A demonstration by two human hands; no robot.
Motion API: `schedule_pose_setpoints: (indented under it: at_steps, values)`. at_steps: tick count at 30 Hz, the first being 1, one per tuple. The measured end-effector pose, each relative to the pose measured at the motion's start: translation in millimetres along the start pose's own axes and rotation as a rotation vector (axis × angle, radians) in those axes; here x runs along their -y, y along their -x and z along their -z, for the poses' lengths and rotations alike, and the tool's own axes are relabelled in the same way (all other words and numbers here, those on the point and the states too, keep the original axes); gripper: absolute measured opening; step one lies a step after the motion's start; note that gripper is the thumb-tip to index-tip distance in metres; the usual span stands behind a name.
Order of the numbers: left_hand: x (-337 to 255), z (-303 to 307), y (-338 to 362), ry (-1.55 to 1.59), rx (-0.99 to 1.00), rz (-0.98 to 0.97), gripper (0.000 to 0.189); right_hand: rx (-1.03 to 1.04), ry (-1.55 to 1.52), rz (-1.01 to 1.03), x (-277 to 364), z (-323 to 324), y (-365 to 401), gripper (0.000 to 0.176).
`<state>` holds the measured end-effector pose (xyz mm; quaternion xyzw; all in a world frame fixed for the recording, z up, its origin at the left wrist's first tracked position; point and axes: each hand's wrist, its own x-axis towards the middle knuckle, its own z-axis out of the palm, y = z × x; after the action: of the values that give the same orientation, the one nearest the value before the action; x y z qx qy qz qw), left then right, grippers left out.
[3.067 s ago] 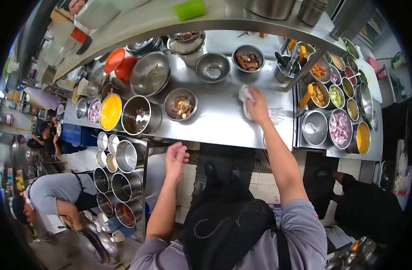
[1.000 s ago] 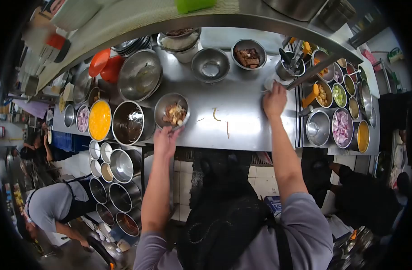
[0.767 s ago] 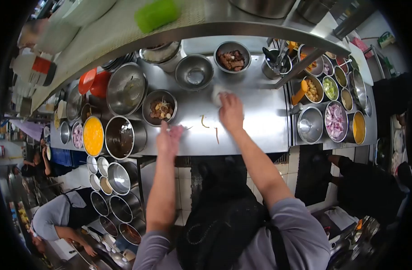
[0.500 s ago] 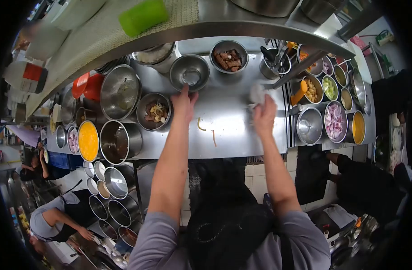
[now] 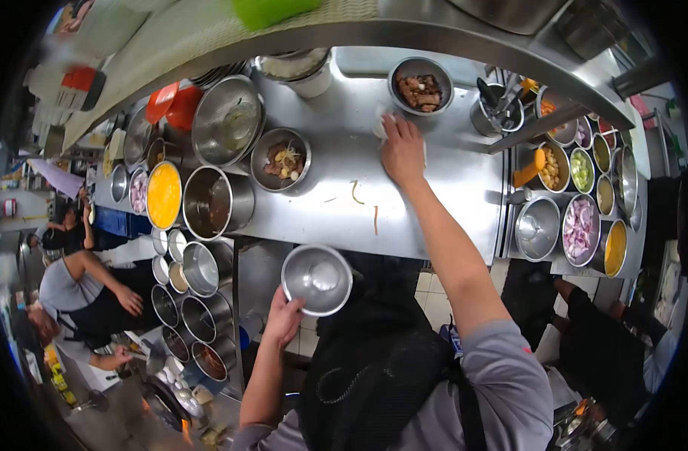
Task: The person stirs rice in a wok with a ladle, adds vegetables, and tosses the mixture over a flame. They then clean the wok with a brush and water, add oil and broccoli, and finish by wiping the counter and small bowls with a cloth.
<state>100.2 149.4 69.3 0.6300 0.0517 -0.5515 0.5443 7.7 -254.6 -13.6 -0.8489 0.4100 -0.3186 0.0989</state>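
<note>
My left hand [image 5: 284, 319] grips the rim of an empty metal bowl [image 5: 317, 279], held in front of the counter's edge, close to my apron. Out on the steel counter [image 5: 336, 218], my right hand [image 5: 403, 150] presses down on a white cloth [image 5: 379, 128], its fingers largely covering it. Just beyond that hand stands a metal bowl of browned meat pieces [image 5: 420, 90]. Another bowl, with meat and pale shreds [image 5: 284, 161], sits left of centre. A few thin scraps [image 5: 375, 219] lie on the steel near the front edge.
Pots and bowls crowd the left, including one of yellow liquid [image 5: 164, 195]. On the right are a utensil pot [image 5: 497, 113] and a bowl of chopped onion [image 5: 581, 229]. A metal shelf [image 5: 344, 36] spans overhead. A co-worker [image 5: 96, 289] stands at lower left, near a flame.
My left hand has lifted the empty bowl off the back of the counter and brought it toward me. My right hand has moved left and farther back with the cloth.
</note>
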Motion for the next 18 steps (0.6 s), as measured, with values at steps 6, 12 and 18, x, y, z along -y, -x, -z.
schedule_pose_setpoints:
  at_steps: [6, 12, 18]
  values:
    - [84.3, 51.6, -42.6, 0.004, -0.126, 0.009, 0.049, 0.323, -0.33, 0.312, 41.9, -31.1, -31.9, 0.043]
    - [90.9, 30.8, -129.7, -0.148, -0.03, -0.019, 0.037, 0.563, -0.449, 0.448, 73.1, 12.7, 47.4, 0.046]
    - [69.5, 8.3, -140.9, -0.121, 0.083, -0.091, 0.038, 0.16, -0.778, -0.037, 6.1, 107.5, 87.0, 0.051]
